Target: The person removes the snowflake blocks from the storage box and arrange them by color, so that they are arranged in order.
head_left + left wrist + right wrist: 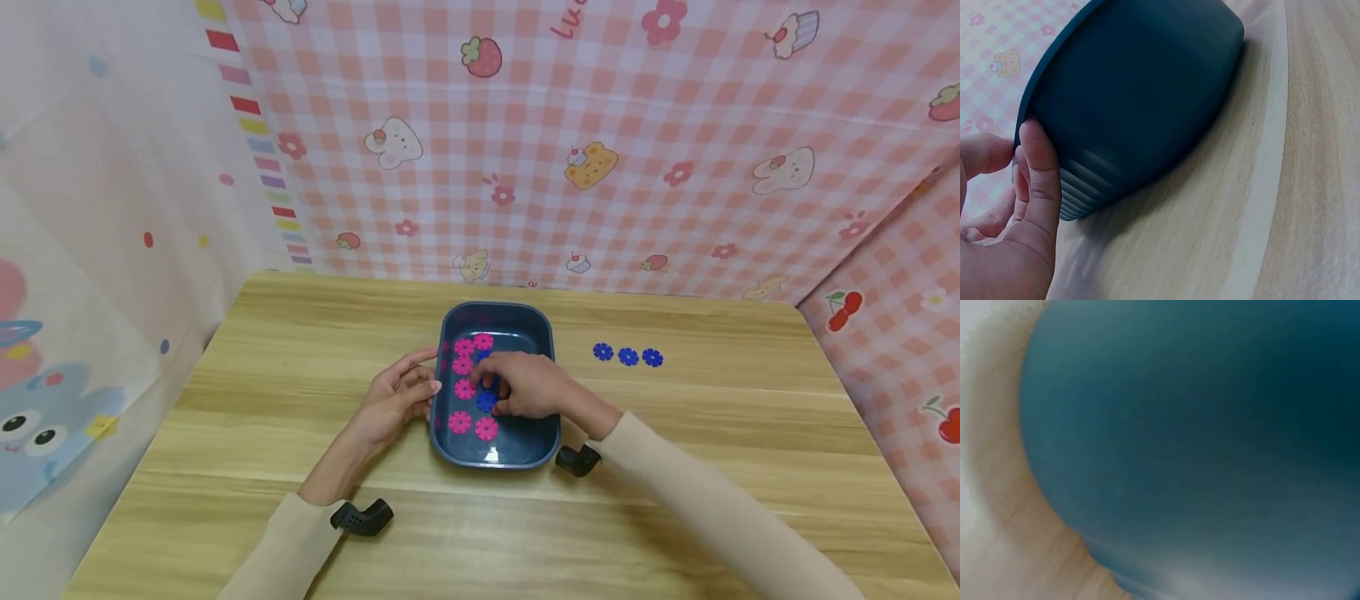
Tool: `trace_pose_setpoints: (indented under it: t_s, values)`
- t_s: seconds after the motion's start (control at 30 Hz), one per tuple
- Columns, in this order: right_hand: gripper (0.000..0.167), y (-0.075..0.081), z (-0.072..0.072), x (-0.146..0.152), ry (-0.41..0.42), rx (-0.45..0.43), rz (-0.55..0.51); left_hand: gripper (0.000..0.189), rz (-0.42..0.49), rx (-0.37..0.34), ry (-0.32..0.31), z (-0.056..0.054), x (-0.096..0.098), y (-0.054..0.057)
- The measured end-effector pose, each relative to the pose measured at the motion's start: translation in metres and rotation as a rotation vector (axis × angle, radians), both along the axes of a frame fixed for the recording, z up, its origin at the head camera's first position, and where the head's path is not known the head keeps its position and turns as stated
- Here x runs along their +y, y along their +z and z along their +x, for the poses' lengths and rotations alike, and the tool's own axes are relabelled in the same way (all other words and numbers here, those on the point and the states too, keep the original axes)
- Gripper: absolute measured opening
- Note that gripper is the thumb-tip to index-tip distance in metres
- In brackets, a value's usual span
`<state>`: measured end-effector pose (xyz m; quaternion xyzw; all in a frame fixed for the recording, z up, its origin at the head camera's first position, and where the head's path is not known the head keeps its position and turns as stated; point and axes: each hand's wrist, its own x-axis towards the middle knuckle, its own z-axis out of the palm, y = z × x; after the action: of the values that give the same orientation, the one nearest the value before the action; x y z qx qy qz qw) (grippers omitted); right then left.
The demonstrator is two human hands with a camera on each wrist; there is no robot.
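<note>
A dark blue tray (517, 446) stands on the table with several pink snowflake discs (460, 422) along its left side. My left hand (393, 400) holds the tray at its left rim; in the left wrist view, the bent fingers (1040, 169) meet the rim and outer wall. Inside the tray, my right hand (528, 385) is bent over a blue snowflake disc (486, 402), thumb and fingertips close around it. Whether they grip it is not clear. Another blue disc is partly hidden behind the hand. The right wrist view has only the tray's blurred wall (1147, 437).
Three blue snowflake discs (627, 357) lie in a row on the wooden table (712, 433), right of the tray. A pink checked cloth (540, 150) hangs behind the table's back edge. Each wrist carries a black camera mount (362, 517).
</note>
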<state>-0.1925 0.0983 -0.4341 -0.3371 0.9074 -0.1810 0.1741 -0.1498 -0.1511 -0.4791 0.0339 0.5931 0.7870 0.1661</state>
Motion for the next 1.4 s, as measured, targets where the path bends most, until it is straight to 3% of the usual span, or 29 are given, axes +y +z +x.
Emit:
trace_pose_setpoints:
  t_s: [0.23,0.47,0.97,1.2,1.4]
  values:
    - [0.036,-0.0015,0.0022,-0.0006,0.004,0.050,0.017,0.060,0.002,0.001,-0.004,0.0009,0.0011,0.0025]
    - [0.038,-0.0015,0.0030,-0.0008,-0.012,0.030,-0.010,0.060,-0.003,0.001,0.002,0.0008,0.0008,0.0023]
    - [0.026,-0.0017,0.0037,-0.0005,-0.010,0.043,0.059,0.060,-0.005,0.004,0.001,0.0006,0.0013,0.0027]
    - [0.022,-0.0020,0.0055,0.0014,0.003,0.082,0.024,0.059,-0.001,0.011,-0.002,0.0008,0.0017,0.0018]
    - [0.009,-0.0020,0.0052,0.0023,-0.007,0.068,-0.086,0.059,0.002,0.007,0.004,0.0017,0.0011,0.0022]
